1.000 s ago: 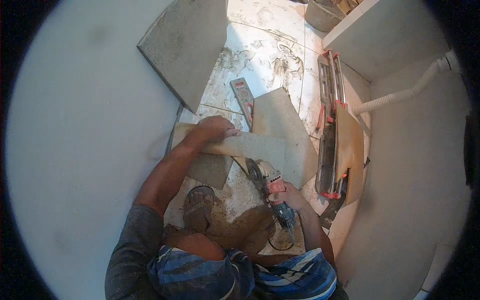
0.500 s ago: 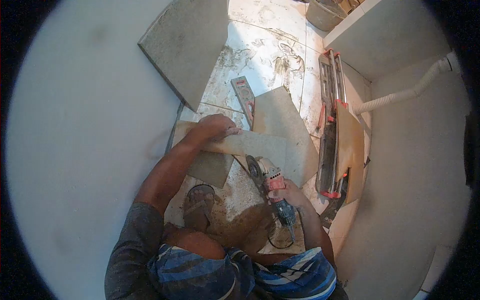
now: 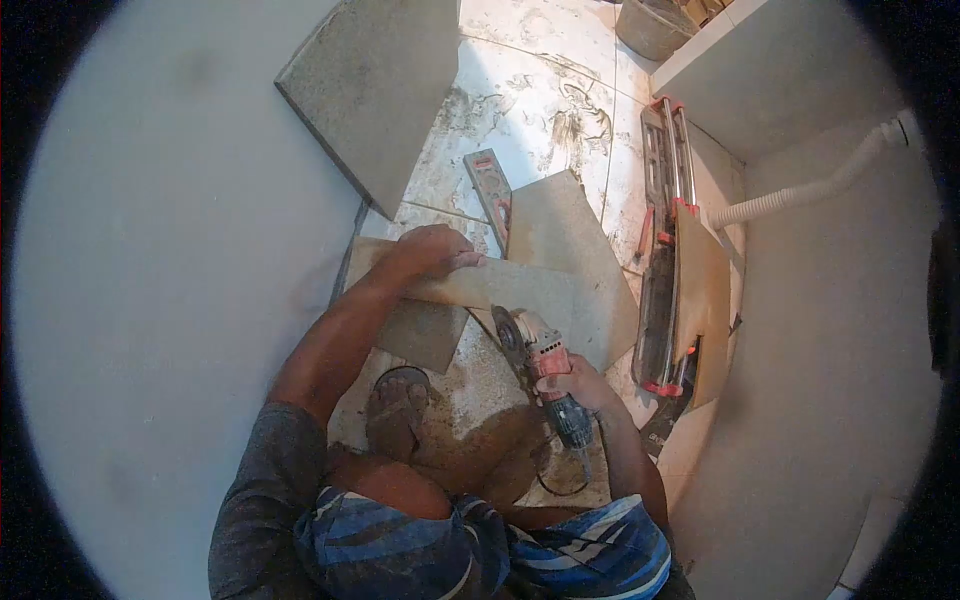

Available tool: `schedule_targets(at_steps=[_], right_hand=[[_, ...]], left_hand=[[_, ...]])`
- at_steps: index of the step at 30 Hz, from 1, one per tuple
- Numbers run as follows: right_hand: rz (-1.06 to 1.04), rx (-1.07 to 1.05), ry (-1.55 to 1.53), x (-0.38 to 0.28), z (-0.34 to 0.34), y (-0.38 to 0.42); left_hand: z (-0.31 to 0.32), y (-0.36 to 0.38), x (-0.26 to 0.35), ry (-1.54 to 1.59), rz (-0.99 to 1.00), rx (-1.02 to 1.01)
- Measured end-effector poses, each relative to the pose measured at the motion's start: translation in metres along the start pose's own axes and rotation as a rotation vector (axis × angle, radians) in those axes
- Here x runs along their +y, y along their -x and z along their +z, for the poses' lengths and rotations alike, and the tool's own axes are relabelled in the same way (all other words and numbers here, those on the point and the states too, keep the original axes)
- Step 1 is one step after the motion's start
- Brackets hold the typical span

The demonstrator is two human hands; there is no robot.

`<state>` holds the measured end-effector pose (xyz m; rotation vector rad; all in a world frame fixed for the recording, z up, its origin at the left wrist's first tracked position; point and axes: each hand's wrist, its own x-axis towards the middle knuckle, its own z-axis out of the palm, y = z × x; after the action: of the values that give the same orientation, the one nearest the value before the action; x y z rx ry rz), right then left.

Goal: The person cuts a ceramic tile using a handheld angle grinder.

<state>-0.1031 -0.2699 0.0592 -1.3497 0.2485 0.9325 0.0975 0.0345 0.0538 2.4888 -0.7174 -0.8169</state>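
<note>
My right hand (image 3: 580, 385) is wrapped around the red and black body of an angle grinder (image 3: 549, 360). The grinder's disc overlaps the lower edge of a long, narrow tile strip (image 3: 535, 287) in this view. On the strip's left part my left hand (image 3: 436, 252) is closed over its upper edge, fingers bent. Beneath the strip lies a larger tile (image 3: 565, 225), and a smaller grey tile piece (image 3: 422, 335) shows below its left part. The grinder's cord loops down below its rear end.
A spirit level (image 3: 488, 192) lies beyond the strip. A large tile (image 3: 375, 90) leans against the left wall. On the right, a tile cutter (image 3: 661, 250) lies lengthwise with tile offcuts (image 3: 700, 290) against it. A bucket (image 3: 652, 30) stands at the back; my sandalled foot (image 3: 398, 410) is close below.
The view has shifted very slightly. Both hands, the grinder and the tile strip stay in nearly the same place.
</note>
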Motion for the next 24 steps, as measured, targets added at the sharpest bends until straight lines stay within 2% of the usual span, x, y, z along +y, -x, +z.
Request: schedule_targets(at_steps=[24], right_hand=[[0.01, -0.015, 0.012, -0.009, 0.003, -0.003]], left_hand=[[0.007, -0.007, -0.011, -0.009, 0.047, 0.012]])
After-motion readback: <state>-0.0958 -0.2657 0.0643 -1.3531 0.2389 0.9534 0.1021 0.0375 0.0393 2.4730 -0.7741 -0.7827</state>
